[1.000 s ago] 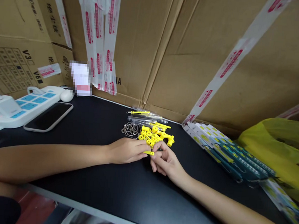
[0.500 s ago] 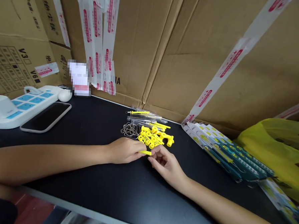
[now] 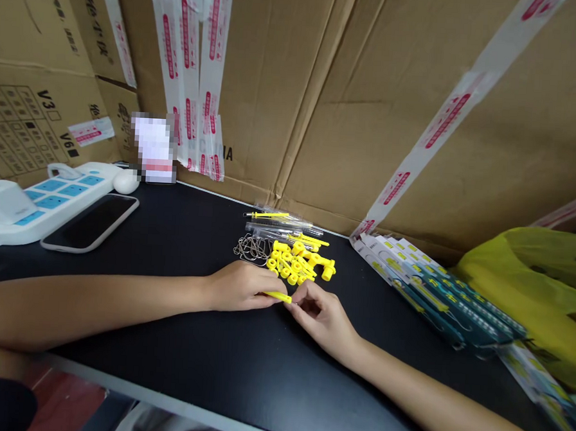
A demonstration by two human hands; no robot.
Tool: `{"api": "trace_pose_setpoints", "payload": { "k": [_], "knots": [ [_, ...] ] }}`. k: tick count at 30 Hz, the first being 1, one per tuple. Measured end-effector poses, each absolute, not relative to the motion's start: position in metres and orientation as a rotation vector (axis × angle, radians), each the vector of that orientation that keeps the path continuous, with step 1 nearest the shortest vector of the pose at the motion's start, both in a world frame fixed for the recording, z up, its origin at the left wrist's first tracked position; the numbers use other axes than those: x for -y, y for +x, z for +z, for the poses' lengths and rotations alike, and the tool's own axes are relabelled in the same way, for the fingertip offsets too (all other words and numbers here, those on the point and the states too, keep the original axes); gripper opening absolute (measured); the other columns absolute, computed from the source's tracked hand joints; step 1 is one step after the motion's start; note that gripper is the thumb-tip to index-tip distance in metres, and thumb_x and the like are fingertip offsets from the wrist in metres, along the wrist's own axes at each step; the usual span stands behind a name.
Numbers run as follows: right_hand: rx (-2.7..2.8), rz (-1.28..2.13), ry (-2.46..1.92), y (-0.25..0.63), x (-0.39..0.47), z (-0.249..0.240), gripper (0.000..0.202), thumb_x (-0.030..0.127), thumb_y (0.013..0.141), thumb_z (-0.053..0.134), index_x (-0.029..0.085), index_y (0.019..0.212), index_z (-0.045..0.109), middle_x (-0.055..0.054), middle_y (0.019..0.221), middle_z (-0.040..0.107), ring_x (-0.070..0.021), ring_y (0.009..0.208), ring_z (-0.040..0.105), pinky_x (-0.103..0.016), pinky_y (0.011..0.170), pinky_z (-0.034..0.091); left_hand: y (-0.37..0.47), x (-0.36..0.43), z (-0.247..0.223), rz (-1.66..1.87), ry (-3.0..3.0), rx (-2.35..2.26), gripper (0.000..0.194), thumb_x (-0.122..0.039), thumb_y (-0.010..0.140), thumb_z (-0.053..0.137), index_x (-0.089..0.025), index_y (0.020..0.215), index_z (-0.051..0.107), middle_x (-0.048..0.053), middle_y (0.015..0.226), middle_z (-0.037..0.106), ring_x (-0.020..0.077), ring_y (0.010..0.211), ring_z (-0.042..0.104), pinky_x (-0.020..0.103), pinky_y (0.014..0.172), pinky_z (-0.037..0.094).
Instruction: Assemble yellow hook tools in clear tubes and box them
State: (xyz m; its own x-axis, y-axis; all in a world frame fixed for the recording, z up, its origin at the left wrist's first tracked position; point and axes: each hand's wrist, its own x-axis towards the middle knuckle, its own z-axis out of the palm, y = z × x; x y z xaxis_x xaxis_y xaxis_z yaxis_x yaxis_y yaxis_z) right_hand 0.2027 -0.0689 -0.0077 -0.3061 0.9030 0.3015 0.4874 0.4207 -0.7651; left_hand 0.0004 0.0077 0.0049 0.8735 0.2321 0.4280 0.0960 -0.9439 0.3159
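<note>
A slim yellow plastic stick [image 3: 278, 296] is gripped between the thumb and fingers of my left hand [image 3: 246, 286], its free end pointing right. At that end, the thumb and fingertips of my right hand [image 3: 318, 308] are pinched together, close to or touching the tip. Whatever they pinch is too small to make out. Just beyond both hands lies a heap of small yellow plastic parts [image 3: 292, 264], with bent metal wire hooks [image 3: 252, 248] to its left. Clear tubes [image 3: 282, 228] with yellow pieces lie behind the heap.
At the left are a white power strip [image 3: 60, 197] and a phone [image 3: 92, 223]. Overlapping printed packages [image 3: 438, 294] and a yellow bag [image 3: 516, 285] occupy the right. Cardboard walls [image 3: 270, 92] close off the back of the black table [image 3: 241, 374].
My left hand has shifted slightly, and the yellow stick now tilts a little more downward toward its right end. My right fingertips have closed in around that end.
</note>
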Motion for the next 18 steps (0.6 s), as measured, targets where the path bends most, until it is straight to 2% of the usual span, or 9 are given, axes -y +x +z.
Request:
{"api": "trace_pose_setpoints", "payload": {
  "k": [4, 8, 18],
  "knots": [
    [1.954, 0.757, -1.175, 0.2031, 0.0695, -0.006, 0.019, 0.027, 0.086, 0.055, 0.019, 0.071, 0.046, 0.003, 0.063, 0.05, -0.0096, 0.055, 0.043, -0.022, 0.052, 0.036, 0.0013, -0.0074, 0.0056, 0.691, 2.716, -0.236, 0.014, -0.019, 0.086, 0.047, -0.017, 0.081, 0.059, -0.001, 0.068, 0.057, 0.0091, 0.06, 0.051, 0.019, 0.059, 0.036],
    [1.951, 0.767, -1.168, 0.204, 0.0691, -0.005, 0.02, 0.029, 0.088, 0.053, 0.019, 0.072, 0.045, 0.003, 0.063, 0.047, -0.0096, 0.055, 0.042, -0.022, 0.053, 0.035, 0.0009, -0.0052, 0.0073, 0.696, 2.66, -0.27, 0.014, -0.02, 0.085, 0.046, -0.017, 0.073, 0.053, -0.001, 0.066, 0.054, 0.0091, 0.059, 0.048, 0.019, 0.058, 0.035],
    [1.931, 0.82, -1.171, 0.2036, 0.0699, -0.0047, 0.019, 0.033, 0.088, 0.053, 0.02, 0.075, 0.048, 0.003, 0.061, 0.048, -0.0101, 0.054, 0.042, -0.023, 0.051, 0.035, 0.0026, -0.0069, 0.0089, 0.656, 2.572, -0.289, 0.01, -0.022, 0.085, 0.05, -0.017, 0.088, 0.057, 0.0, 0.075, 0.059, 0.0096, 0.065, 0.053, 0.018, 0.063, 0.038]
  ]
}}
